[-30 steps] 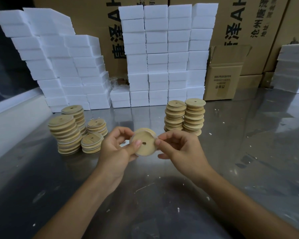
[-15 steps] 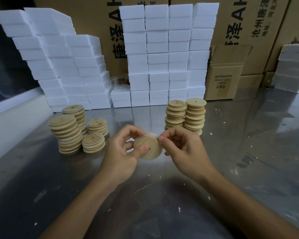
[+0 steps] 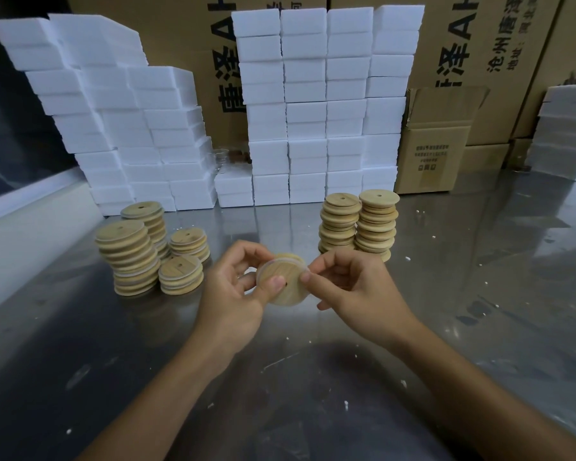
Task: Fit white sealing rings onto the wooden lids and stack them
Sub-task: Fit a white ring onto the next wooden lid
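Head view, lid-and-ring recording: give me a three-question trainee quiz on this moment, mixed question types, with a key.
1. True or false: both hands hold the wooden lid off the metal table.
2. How many lid stacks stand left of the left hand? A) two B) four C) six
3. What does the right hand pinch at the lid's rim?

Key: 1 true. 2 B. 3 the white sealing ring.
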Demonstrator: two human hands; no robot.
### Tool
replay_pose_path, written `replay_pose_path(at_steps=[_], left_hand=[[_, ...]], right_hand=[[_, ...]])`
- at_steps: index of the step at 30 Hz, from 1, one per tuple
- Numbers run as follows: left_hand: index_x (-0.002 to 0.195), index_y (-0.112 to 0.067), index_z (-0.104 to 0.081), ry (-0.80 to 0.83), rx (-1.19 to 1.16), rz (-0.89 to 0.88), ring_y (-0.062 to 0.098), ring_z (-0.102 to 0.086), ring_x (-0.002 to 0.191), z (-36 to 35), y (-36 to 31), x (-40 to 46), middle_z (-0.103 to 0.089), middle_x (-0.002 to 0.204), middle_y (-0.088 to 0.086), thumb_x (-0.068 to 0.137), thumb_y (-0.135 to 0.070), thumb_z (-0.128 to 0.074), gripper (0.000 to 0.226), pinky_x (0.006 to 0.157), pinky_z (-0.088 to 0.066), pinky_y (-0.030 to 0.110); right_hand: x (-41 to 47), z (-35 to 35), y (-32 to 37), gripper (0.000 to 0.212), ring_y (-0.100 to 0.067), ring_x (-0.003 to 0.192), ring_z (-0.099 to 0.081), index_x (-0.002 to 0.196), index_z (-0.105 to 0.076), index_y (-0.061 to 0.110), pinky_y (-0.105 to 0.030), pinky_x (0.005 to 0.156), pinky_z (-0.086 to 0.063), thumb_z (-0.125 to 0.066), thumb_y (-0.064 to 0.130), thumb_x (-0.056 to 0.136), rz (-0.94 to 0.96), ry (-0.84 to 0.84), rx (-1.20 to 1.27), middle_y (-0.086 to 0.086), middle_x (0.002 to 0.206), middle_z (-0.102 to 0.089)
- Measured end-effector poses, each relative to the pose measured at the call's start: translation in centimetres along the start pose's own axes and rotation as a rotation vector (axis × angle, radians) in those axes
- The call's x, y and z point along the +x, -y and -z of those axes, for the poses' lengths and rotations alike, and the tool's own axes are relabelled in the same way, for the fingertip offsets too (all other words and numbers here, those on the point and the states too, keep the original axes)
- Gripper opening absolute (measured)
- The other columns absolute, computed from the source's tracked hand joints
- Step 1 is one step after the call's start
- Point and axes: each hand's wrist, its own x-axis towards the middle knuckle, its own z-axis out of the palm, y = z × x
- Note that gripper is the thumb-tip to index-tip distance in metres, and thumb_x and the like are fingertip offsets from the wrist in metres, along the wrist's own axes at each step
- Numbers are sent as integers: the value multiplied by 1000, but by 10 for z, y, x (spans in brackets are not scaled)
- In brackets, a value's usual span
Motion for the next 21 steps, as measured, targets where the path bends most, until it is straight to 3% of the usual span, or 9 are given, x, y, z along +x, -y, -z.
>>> replay_pose_path(at_steps=[6,11,15,18,21], left_hand=[[90,-13,-57,-21,-160,140,24,-67,83,2,-4,2,-69,85,1,82,8,-68,25,78,-55,49],[88,-13,-57,-66,-310,248,28,-70,91,0,-4,2,-68,98,12,81,6,-67,23,73,-61,45],[88,-8,-53,-115,-490,328,29,-72,89,1,-3,4,-66,102,20,66,-3,-70,28,66,-60,39],[78,-8,-51,-121,-450,365,26,-73,81,3,-3,4,-70,86,16,63,-11,-73,27,63,-59,37],[73,-7,-51,-91,-349,414,31,-73,86,5,-2,5,-72,89,21,64,-22,-75,30,67,-60,40]], right_hand=[[0,1,0,9,-14,72,-68,82,-68,9,-27,60,-56,-68,7,90,-19,51,21,-8,76,-71],[0,1,-2,18,-17,71,-70,84,-70,-3,-30,64,-60,-70,14,89,-34,20,96,-16,76,-73],[-2,-4,-4,11,-20,70,-71,87,-69,-3,-27,61,-58,-75,6,83,-16,15,109,-17,76,-73],[-3,-6,-5,9,-18,68,-71,87,-69,-3,-25,59,-57,-73,5,85,-22,9,100,-19,75,-72],[-1,-4,-6,5,-15,66,-67,86,-69,0,-27,60,-57,-69,4,89,-24,-33,113,-15,73,-71]])
